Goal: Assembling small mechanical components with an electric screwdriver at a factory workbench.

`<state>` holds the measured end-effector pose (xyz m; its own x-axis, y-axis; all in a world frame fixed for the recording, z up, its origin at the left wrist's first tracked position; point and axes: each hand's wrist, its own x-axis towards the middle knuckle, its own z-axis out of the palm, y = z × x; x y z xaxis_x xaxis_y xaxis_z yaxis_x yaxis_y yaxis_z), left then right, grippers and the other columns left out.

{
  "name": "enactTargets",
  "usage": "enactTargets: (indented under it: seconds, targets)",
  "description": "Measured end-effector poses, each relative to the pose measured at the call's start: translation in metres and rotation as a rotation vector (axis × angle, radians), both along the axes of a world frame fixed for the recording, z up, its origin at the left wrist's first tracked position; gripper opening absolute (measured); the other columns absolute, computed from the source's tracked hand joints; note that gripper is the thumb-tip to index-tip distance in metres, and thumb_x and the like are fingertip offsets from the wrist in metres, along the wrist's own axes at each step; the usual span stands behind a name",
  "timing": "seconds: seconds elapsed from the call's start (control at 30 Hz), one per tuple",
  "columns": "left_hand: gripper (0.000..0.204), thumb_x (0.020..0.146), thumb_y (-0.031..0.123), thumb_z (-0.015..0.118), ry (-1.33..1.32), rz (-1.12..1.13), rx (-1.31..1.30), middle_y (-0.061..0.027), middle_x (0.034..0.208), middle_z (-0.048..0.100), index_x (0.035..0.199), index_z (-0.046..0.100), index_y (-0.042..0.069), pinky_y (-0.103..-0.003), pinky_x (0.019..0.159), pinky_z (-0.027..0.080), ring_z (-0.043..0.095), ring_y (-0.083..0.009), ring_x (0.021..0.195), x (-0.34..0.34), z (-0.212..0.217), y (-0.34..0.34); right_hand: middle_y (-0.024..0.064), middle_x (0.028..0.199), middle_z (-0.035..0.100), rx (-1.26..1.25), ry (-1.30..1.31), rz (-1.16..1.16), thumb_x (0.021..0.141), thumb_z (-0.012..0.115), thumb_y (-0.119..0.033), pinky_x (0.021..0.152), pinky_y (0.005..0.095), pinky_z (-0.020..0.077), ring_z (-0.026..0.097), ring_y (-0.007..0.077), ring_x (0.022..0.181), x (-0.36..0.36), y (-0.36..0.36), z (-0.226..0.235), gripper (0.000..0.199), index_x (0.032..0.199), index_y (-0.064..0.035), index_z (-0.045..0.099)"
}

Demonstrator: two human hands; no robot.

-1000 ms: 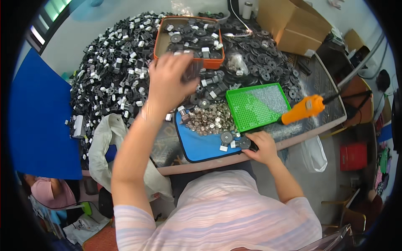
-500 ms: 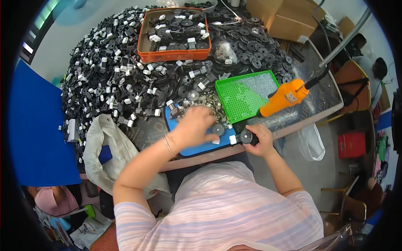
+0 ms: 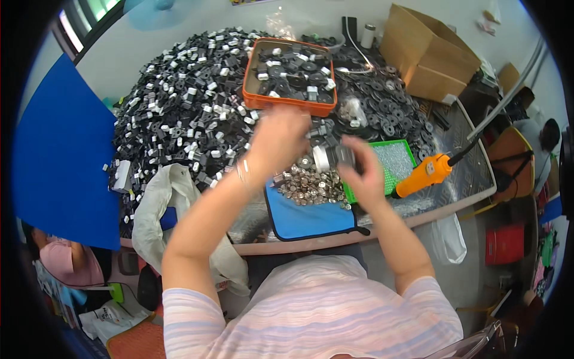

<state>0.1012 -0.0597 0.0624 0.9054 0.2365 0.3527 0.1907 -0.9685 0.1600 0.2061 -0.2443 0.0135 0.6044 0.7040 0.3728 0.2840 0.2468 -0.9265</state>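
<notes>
One orange tray, one green tray, one blue mat, one orange power tool, two cardboard boxes, apparently, black parts beyond counting

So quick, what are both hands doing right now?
Left hand: blurred, grip cannot be told.
Right hand: closed on a small black and silver part.

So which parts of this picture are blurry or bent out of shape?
Head view: the left hand is smeared by motion, the right hand and the small part it holds less so; the table edge bows with fisheye distortion; black vignette rings the frame; the orange tray is sharp.
</notes>
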Motion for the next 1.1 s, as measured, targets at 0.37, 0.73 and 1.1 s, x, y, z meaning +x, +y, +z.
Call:
enactTargets:
  seconds: [0.37,0.73,1.1]
  targets:
    - [0.089,0.062,0.042,0.083,0.276,0.730,-0.117,-0.0169,0.148,0.028,0.136,0.043,0.014,-0.062,0.101,0.029,0.021,-0.0357,0.139,-0.102,0.009,0.131,0.0221,0.131,0.046,0.048,-0.619,-0.267,0.072,0.073,-0.028,0.103,0.0429,0.0366,0.044,0.0357,0.123,0.054,0.184,0.057,0.056,0.119,-0.0045,0.056]
    - [0.120,0.049,0.044,0.087,0.202,0.895,-0.277,-0.0232,0.153,-0.008,0.148,0.022,0.028,-0.076,0.093,0.025,-0.007,-0.0499,0.139,-0.095,-0.067,0.141,0.0205,0.150,0.017,-0.530,-0.822,0.170,0.062,0.079,-0.021,0.099,0.0507,0.0408,0.028,0.0392,0.134,-0.064,0.217,-0.025,0.094,0.143,-0.0187,0.031]
    - [0.052,0.063,0.009,0.070,-0.131,0.682,-0.135,-0.0155,0.135,0.041,0.111,0.050,0.008,-0.051,0.087,0.040,0.041,-0.0339,0.124,-0.109,-0.108,0.120,0.0175,0.110,0.049,-0.411,-0.715,0.086,0.060,0.070,0.000,0.092,0.0415,0.0442,0.049,0.0383,0.104,-0.083,0.262,-0.045,0.068,0.124,-0.0130,0.048]
